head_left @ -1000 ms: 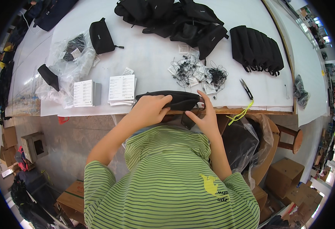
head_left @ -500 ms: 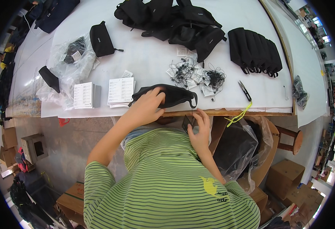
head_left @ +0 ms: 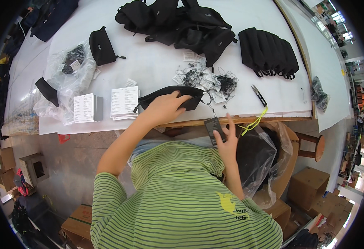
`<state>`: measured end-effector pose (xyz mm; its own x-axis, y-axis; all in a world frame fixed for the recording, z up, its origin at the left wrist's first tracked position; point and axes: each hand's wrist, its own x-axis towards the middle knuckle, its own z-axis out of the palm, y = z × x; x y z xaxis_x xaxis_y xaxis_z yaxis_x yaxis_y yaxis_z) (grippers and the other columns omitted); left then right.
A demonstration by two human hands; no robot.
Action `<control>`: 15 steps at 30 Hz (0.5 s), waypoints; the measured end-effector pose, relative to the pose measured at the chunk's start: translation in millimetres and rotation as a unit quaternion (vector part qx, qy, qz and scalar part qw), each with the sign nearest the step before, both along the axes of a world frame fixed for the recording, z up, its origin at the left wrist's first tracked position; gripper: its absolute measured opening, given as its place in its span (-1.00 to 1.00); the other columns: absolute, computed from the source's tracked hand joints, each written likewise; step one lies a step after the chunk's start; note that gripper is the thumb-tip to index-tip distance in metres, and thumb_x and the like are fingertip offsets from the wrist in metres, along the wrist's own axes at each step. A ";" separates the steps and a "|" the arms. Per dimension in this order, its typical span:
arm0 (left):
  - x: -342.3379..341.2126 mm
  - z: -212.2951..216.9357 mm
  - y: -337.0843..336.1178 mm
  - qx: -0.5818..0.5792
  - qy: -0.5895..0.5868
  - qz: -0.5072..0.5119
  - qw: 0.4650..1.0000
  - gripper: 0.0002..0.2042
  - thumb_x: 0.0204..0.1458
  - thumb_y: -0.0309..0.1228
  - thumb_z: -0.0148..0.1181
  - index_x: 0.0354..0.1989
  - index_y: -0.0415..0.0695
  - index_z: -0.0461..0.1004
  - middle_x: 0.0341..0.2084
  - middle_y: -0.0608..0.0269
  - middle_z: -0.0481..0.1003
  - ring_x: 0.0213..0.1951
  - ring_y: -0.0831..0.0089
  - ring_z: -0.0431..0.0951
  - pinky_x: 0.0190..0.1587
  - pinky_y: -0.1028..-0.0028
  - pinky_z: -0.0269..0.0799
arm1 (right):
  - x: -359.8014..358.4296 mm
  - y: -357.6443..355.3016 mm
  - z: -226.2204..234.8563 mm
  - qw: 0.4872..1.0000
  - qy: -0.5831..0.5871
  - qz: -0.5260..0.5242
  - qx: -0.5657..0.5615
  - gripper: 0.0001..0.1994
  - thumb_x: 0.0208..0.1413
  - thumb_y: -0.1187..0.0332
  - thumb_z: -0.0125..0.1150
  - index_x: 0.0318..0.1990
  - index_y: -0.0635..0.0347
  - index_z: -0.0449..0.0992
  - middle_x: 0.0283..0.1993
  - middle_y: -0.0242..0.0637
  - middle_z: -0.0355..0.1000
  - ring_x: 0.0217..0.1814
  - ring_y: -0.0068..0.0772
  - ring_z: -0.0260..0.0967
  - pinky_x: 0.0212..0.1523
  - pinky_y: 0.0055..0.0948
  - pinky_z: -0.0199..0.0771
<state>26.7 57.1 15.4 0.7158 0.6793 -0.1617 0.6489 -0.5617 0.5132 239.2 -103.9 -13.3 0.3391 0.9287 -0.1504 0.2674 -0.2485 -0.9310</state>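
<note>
The black pouch [head_left: 193, 101] is under the left grip [head_left: 165, 107], at the near edge of the worktop [head_left: 140, 62]; the fingers are curled over it, pinching its cloth with the thumb on the near side. It looks light and soft, likely to fold or sag, so a broad hold on its body should suit it better than a fingertip pinch. To the right of that grip, a thin cord loop [head_left: 207, 98] leads down towards a dark tag [head_left: 213, 130], which looks flat, stiff and perhaps slippery, best held by its edges. The right grip [head_left: 226, 137] has its thumb on the tag and forefinger spread away; whether other fingers press behind, I cannot tell.
</note>
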 end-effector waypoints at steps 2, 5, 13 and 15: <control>0.7 -10.1 0.2 0.026 -0.002 -0.018 1.000 -0.57 0.02 -0.32 0.12 0.11 -0.06 0.31 -0.11 -0.06 0.39 -0.18 0.09 0.51 -0.16 0.23 0.45 | 8.8 4.6 25.2 0.977 0.200 -0.045 0.059 -0.40 0.07 0.61 0.12 0.29 0.16 0.12 -0.31 -0.34 0.49 -0.35 -0.66 0.36 -0.33 -0.69 0.33; 1.5 -10.7 1.3 0.019 0.004 0.005 1.000 -0.64 0.06 -0.33 0.08 0.05 -0.10 0.37 -0.04 -0.08 0.36 -0.15 0.07 0.48 -0.12 0.23 0.44 | 45.8 2.5 35.9 0.937 0.345 0.048 0.020 -0.60 0.22 0.32 0.06 0.17 0.21 0.25 -0.08 -0.15 0.44 -0.25 -0.49 0.42 -0.20 -0.56 0.42; -4.1 8.8 -13.2 -0.041 0.009 -0.016 0.999 -0.67 0.09 -0.37 0.04 0.03 -0.18 0.39 -0.02 -0.06 0.34 -0.03 0.05 0.39 0.02 0.25 0.32 | 29.3 59.4 46.3 0.892 0.405 0.008 0.199 -0.72 0.19 0.25 0.12 -0.08 0.25 0.38 0.04 -0.20 0.40 -0.18 -0.41 0.38 -0.06 -0.44 0.36; -6.5 -2.0 -17.9 -0.021 -0.012 -0.020 1.000 -0.67 0.05 -0.40 0.05 0.01 -0.20 0.40 -0.03 -0.08 0.35 -0.05 0.03 0.41 0.00 0.23 0.34 | 39.3 84.3 19.5 0.854 0.477 -0.029 0.205 -0.79 0.16 0.27 0.16 -0.21 0.22 0.38 -0.15 -0.29 0.39 -0.29 -0.48 0.30 -0.18 -0.49 0.30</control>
